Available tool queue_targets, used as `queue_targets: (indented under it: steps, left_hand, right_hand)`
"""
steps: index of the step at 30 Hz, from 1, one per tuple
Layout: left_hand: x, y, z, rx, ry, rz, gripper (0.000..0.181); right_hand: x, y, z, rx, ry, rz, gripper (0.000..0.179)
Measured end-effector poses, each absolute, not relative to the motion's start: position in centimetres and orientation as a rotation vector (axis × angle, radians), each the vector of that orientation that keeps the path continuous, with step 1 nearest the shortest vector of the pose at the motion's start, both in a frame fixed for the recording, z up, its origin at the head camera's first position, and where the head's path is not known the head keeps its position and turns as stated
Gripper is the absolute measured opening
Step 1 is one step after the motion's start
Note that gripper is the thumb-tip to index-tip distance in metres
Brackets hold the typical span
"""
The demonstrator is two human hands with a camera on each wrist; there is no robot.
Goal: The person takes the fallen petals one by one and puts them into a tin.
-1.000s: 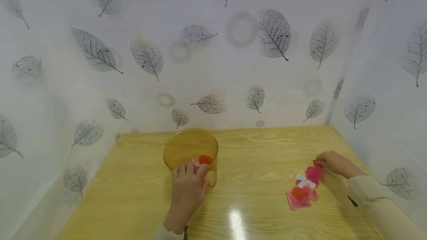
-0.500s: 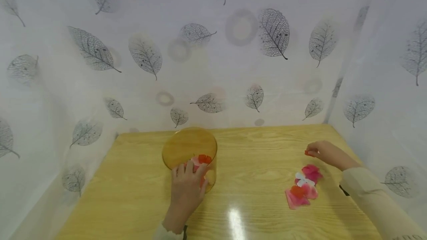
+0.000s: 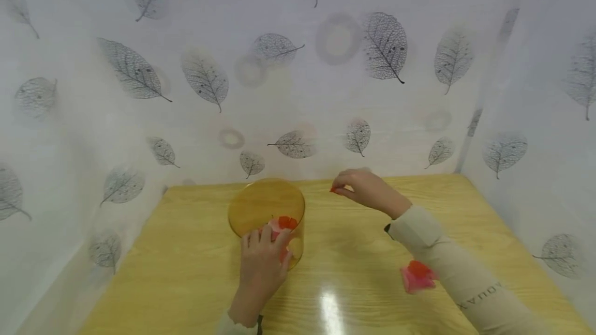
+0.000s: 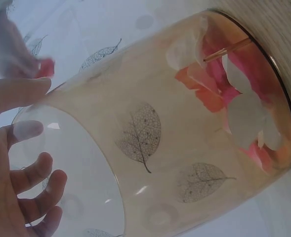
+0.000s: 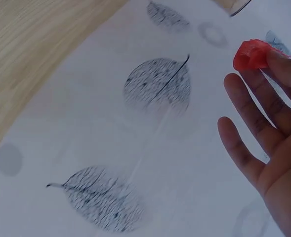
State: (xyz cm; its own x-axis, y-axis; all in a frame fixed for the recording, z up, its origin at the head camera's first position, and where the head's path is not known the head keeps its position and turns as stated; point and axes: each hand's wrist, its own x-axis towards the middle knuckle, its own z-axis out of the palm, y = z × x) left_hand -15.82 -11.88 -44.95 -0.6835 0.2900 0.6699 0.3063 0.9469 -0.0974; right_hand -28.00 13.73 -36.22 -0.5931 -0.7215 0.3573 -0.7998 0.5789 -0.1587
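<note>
Left hand wraps the amber jar, several petals already inside. Right hand pinches 1 red petal in mid-air just beside the rim. A small pile waits on the table.

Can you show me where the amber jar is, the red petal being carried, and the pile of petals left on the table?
amber jar (image 3: 253, 206), head view, on its far inner wall.
red petal (image 5: 250, 54), right wrist view, on its middle, at the fingertips.
pile of petals (image 3: 417, 275), head view, on the pink and red heap beside the sleeve.
</note>
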Motion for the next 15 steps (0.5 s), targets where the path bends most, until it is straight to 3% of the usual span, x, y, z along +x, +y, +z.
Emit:
queue_targets:
  steps: [8, 15]
  left_hand:
    - [-15.9, -11.8, -45.0, -0.416, -2.362, -0.003, 0.053]
    - [-15.8, -12.0, -44.9, -0.402, -2.39, 0.015, 0.052]
  right_hand:
    - [-28.1, 5.8, -35.7, 1.461, -2.448, 0.335, 0.011]
    - [-28.1, 4.9, -35.9, 1.508, -2.431, 0.3, 0.012]
